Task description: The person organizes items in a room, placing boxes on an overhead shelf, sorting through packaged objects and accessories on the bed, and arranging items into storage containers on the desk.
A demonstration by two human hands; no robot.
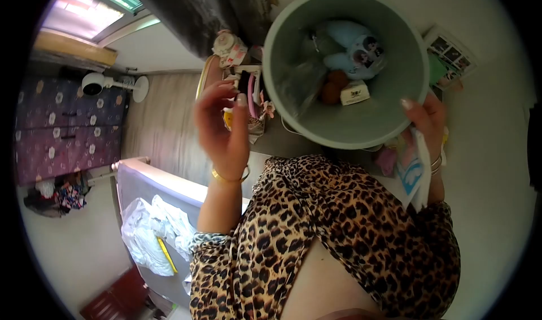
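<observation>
A pale green bucket [361,133] is tipped so that its mouth faces me. Inside lie a blue-and-white packet [364,57], a small cream box [355,93], brown round things [334,86] and clear plastic [299,88]. My right hand [428,119] grips the bucket's right rim, thumb over the edge. Against that same palm hangs a white cloth or packet with blue print [416,170], its kind unclear. To the left of the bucket, my left hand [223,131] is raised and slightly blurred, fingers curled but apart, nothing visible in it.
Behind my left hand stands a box of small items [254,94], near a dark curtain [192,15]. A photo frame [451,54] is right of the bucket. At lower left, a bed [197,198] holds plastic-wrapped white bundles [149,235]. A white fan [116,84] stands by patterned drawers [68,125].
</observation>
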